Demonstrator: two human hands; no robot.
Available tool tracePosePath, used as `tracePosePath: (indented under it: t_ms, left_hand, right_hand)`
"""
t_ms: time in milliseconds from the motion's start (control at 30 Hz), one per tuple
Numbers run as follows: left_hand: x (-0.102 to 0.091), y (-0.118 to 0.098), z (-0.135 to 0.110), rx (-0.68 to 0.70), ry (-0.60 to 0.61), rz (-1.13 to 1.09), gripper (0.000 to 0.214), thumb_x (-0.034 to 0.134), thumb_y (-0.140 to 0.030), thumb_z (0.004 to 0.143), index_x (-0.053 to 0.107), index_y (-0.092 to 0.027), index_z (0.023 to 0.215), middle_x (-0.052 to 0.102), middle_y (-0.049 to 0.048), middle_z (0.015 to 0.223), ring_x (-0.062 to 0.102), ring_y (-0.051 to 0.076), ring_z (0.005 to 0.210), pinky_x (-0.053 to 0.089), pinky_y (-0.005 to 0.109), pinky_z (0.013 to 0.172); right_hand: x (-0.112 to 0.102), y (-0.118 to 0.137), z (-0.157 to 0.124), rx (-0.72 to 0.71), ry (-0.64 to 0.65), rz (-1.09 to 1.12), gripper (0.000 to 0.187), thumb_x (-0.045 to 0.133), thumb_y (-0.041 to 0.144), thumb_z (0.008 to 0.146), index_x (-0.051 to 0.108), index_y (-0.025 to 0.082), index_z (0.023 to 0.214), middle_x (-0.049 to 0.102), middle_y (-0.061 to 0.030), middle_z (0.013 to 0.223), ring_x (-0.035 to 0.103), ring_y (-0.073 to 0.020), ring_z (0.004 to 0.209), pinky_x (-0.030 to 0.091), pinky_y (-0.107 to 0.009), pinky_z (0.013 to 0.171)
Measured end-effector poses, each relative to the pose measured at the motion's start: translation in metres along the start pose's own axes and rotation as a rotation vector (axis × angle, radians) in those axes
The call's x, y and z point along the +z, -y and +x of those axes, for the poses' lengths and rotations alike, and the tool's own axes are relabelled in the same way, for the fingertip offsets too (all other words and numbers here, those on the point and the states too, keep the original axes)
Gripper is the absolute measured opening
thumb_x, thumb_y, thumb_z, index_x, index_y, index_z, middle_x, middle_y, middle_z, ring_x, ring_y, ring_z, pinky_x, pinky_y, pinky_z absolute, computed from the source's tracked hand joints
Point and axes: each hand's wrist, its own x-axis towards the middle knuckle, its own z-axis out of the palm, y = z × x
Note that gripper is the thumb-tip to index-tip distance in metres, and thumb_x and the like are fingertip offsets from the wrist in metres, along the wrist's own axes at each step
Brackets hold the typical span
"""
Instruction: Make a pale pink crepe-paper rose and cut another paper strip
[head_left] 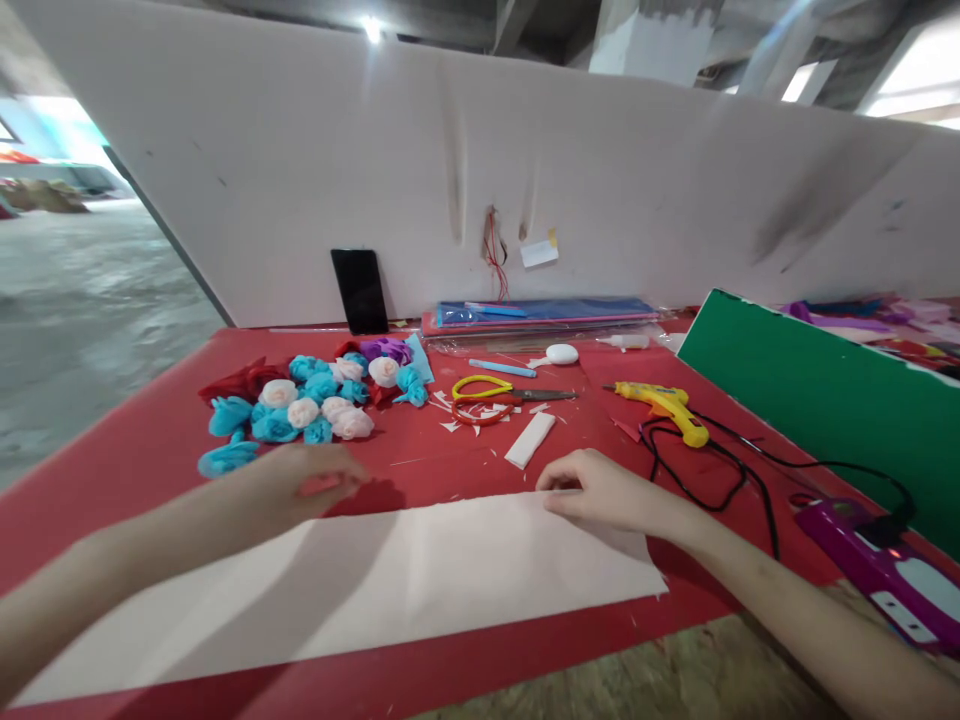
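A long strip of pale pink crepe paper (465, 570) lies across the red table covering in front of me. At its far edge, my right hand (592, 487) has thumb and fingers pinched on the paper. My left hand (311, 477) hovers over the strip's far edge, fingers loosely bent, with a gap to the thumb and nothing visible in between. Just beyond the hands are a small folded white paper piece (530, 440) and scissors (514, 395) with yellow and red handles, lying among white scraps. Paper flowers (319, 395) in blue, pink, red and purple are heaped at the left.
A yellow hot glue gun (664, 405) lies at right, its black cord running to a purple power strip (885, 570). A green board (825, 390) leans behind. A phone (360, 290) stands against the white partition (285, 170), near wrapped paper packs (540, 315).
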Motion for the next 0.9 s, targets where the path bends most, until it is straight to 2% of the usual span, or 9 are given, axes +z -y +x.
tracePosePath:
  t_ms: [100,167,333,433,567,667,733,833,900]
  left_hand:
    - [0.024,-0.017,0.009,0.126,0.098,0.001,0.028,0.045,-0.027,0.087,0.07,-0.021,0.098,0.072,0.0002,0.097,0.067,0.019,0.09,0.054,0.028,0.079]
    - [0.041,-0.028,0.011,0.179,0.13,0.005,0.025,0.046,-0.027,0.089,0.069,-0.022,0.098,0.071,0.004,0.101,0.065,0.022,0.095,0.052,0.036,0.086]
    - [0.065,-0.035,0.012,0.209,0.125,0.002,0.017,0.049,-0.021,0.089,0.066,-0.02,0.091,0.068,0.006,0.096,0.062,0.021,0.086,0.051,0.033,0.078]
    - [0.071,-0.03,0.011,0.206,0.09,-0.018,0.016,0.049,-0.021,0.089,0.065,-0.02,0.091,0.067,0.0061,0.096,0.061,0.021,0.087,0.051,0.032,0.078]
    - [0.075,-0.026,0.009,0.201,0.044,-0.026,0.017,0.048,-0.021,0.089,0.064,-0.019,0.094,0.066,0.0074,0.096,0.06,0.022,0.087,0.05,0.034,0.08]
    - [0.073,-0.029,0.009,0.215,0.053,-0.021,0.015,0.049,-0.02,0.088,0.064,-0.019,0.092,0.067,0.0071,0.096,0.06,0.021,0.087,0.049,0.034,0.08]
    - [0.07,-0.032,0.01,0.22,0.065,-0.018,0.015,0.049,-0.019,0.088,0.064,-0.019,0.091,0.067,0.0068,0.096,0.06,0.021,0.087,0.049,0.034,0.08]
    - [0.067,-0.035,0.01,0.217,0.073,-0.015,0.016,0.048,-0.018,0.089,0.064,-0.019,0.09,0.066,0.0071,0.095,0.06,0.021,0.087,0.049,0.035,0.08]
    - [0.067,-0.036,0.011,0.214,0.075,-0.014,0.016,0.048,-0.018,0.089,0.064,-0.018,0.091,0.066,0.0075,0.095,0.059,0.022,0.087,0.049,0.036,0.08]
  right_hand:
    - [0.008,-0.004,0.009,-0.009,0.02,-0.024,0.021,0.057,0.033,0.09,0.063,0.013,0.093,0.066,-0.0031,0.093,0.064,-0.0161,0.083,0.053,-0.036,0.075]
    - [0.013,-0.002,0.012,-0.022,0.027,-0.041,0.022,0.056,0.033,0.09,0.063,0.013,0.097,0.066,-0.0039,0.096,0.064,-0.0164,0.084,0.054,-0.036,0.075]
    - [0.017,0.011,0.021,-0.065,-0.041,-0.133,0.021,0.056,0.031,0.091,0.062,0.014,0.102,0.065,-0.0052,0.101,0.064,-0.0168,0.088,0.054,-0.037,0.078]
    - [0.007,0.019,0.041,-0.079,-0.158,-0.249,0.025,0.055,0.032,0.091,0.06,0.015,0.109,0.063,-0.0071,0.11,0.062,-0.0189,0.095,0.053,-0.04,0.082]
    - [-0.011,0.027,0.086,-0.086,-0.261,-0.417,0.031,0.056,0.032,0.091,0.056,0.016,0.117,0.059,-0.0088,0.119,0.06,-0.0219,0.102,0.051,-0.044,0.085]
    - [-0.018,0.032,0.12,-0.121,-0.23,-0.519,0.032,0.056,0.032,0.091,0.055,0.017,0.119,0.058,-0.0091,0.121,0.06,-0.022,0.102,0.052,-0.044,0.085]
    - [-0.02,0.035,0.136,-0.149,-0.163,-0.576,0.031,0.056,0.032,0.091,0.056,0.017,0.118,0.059,-0.0087,0.119,0.06,-0.0215,0.101,0.052,-0.042,0.084]
    - [-0.02,0.04,0.148,-0.178,-0.1,-0.645,0.031,0.057,0.032,0.09,0.056,0.018,0.117,0.059,-0.0083,0.119,0.061,-0.0212,0.101,0.052,-0.041,0.083]
    - [-0.02,0.043,0.148,-0.194,-0.104,-0.673,0.032,0.057,0.032,0.09,0.056,0.017,0.118,0.059,-0.0086,0.119,0.061,-0.0215,0.101,0.052,-0.041,0.084]
